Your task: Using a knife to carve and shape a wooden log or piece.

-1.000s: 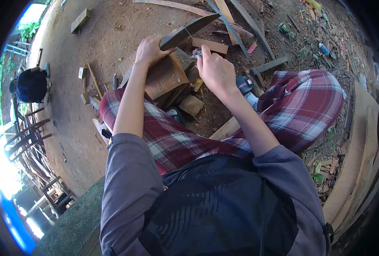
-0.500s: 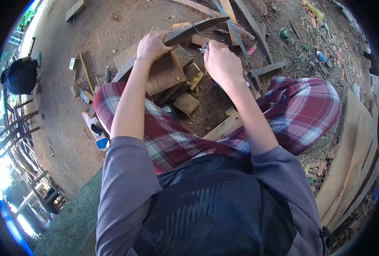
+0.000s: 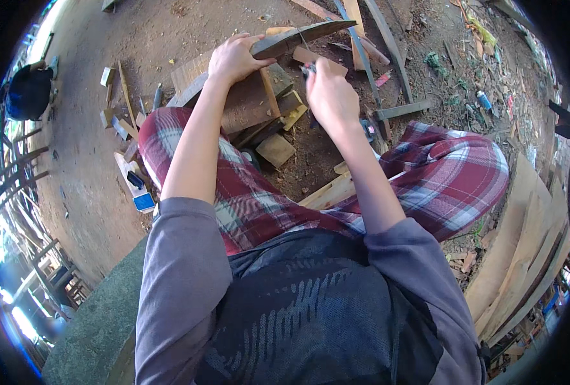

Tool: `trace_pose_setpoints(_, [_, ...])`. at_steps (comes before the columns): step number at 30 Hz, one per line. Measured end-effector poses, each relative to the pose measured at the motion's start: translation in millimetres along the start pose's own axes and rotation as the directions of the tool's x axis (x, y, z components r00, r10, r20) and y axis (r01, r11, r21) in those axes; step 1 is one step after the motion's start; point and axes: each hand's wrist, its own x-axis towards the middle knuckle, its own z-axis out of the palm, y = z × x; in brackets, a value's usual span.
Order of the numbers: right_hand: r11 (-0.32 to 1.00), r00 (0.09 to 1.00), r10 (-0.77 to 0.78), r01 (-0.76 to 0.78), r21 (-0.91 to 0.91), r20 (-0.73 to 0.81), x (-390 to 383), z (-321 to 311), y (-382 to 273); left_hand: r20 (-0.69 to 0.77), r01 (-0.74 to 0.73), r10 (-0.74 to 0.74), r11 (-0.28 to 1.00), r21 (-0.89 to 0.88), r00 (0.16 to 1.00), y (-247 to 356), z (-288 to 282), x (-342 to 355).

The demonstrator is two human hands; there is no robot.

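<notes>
My left hand is closed on a long, curved, dark piece of wood, its thumb along the near edge. This wood slopes up to the right and tapers toward its far end. Beneath it lies a wooden block with a broad brown face. In my right hand is a thin-bladed tool, perhaps a small saw, with a dark and red handle. Its narrow blade reaches the curved wood right of my left hand. My fingers hide most of the handle.
Wood offcuts lie between my legs. A long metal bar with a crosspiece rests beyond my right knee, near several planks. Curved boards are stacked at the right. A blue-ended wooden tool lies by my left thigh. Another person is far left.
The view has shifted slightly. My left thumb now shows along the curved wood's near edge. My right hand has turned a little, with the blade still at the wood.
</notes>
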Motion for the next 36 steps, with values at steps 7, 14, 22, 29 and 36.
trace_pose_setpoints(7, [0.999,0.997,-0.026,0.029,-0.039,0.07,-44.5,-29.6,17.0,-0.013,-0.009,0.01,1.0,0.029,1.0,-8.7,1.8,-2.0])
trace_pose_setpoints(14, [0.997,0.997,-0.065,0.067,-0.033,0.045,43.3,2.2,7.2,-0.084,-0.056,0.058,0.998,0.031,0.995,-6.3,11.5,3.3])
trace_pose_setpoints(22, [0.996,0.998,-0.046,0.049,-0.068,0.047,46.6,10.7,-10.0,0.042,0.053,-0.053,0.999,-0.001,0.998,0.3,-10.2,-7.2])
trace_pose_setpoints(29, [0.997,0.999,-0.029,0.028,-0.066,-0.022,30.3,15.3,-12.3,-0.035,0.009,-0.01,1.0,-0.029,0.999,-0.1,-4.8,-11.9])
trace_pose_setpoints(36, [0.995,0.999,-0.023,0.021,-0.099,-0.024,23.8,17.5,-9.9,-0.002,0.057,-0.057,0.997,-0.042,0.998,6.1,-8.8,-14.2])
